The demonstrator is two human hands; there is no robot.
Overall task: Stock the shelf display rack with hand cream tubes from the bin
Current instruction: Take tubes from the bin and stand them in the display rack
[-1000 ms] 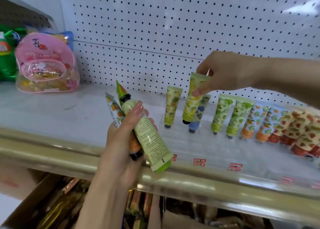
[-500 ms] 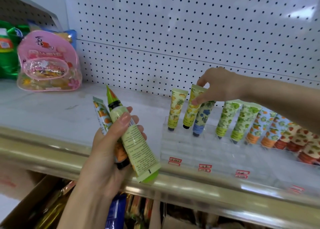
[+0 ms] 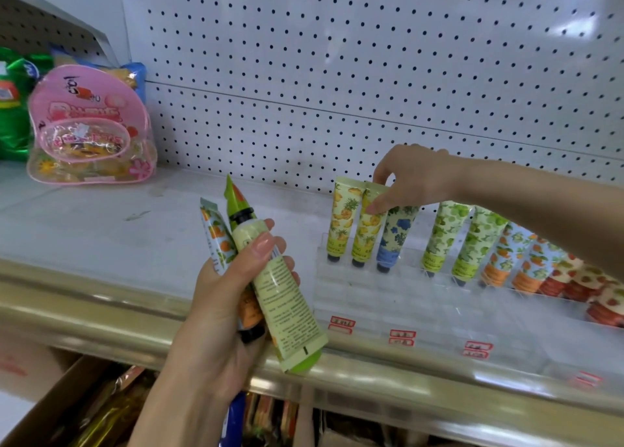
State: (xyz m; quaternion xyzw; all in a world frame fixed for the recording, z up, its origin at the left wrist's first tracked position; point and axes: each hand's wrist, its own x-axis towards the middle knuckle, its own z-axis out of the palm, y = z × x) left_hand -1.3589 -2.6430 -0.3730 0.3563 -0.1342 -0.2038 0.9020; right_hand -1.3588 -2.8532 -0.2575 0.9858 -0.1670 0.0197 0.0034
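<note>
My left hand (image 3: pixel 223 308) grips a bundle of hand cream tubes (image 3: pixel 277 288) in front of the shelf edge: a pale green one with its back label showing and orange-patterned ones behind it. My right hand (image 3: pixel 410 180) pinches the top of a yellow pineapple tube (image 3: pixel 366 234), which stands cap-down in the clear acrylic display rack (image 3: pixel 371 298). A matching yellow tube (image 3: pixel 341 224) stands just left of it and a blue-flower tube (image 3: pixel 395 240) just right. Green, orange and strawberry tubes (image 3: pixel 499 254) fill the rack's back row to the right.
A pink clear bag of snacks (image 3: pixel 89 129) and green packets (image 3: pixel 13 109) sit at the shelf's far left. White pegboard (image 3: pixel 337 75) backs the shelf. A metal rail (image 3: pixel 101 311) edges the front. A cardboard bin (image 3: pixel 67 409) of goods lies below.
My right hand has lowered the yellow pineapple tube from above the rack into a slot beside the first yellow tube. My left hand's bundle stays roughly where it was.
</note>
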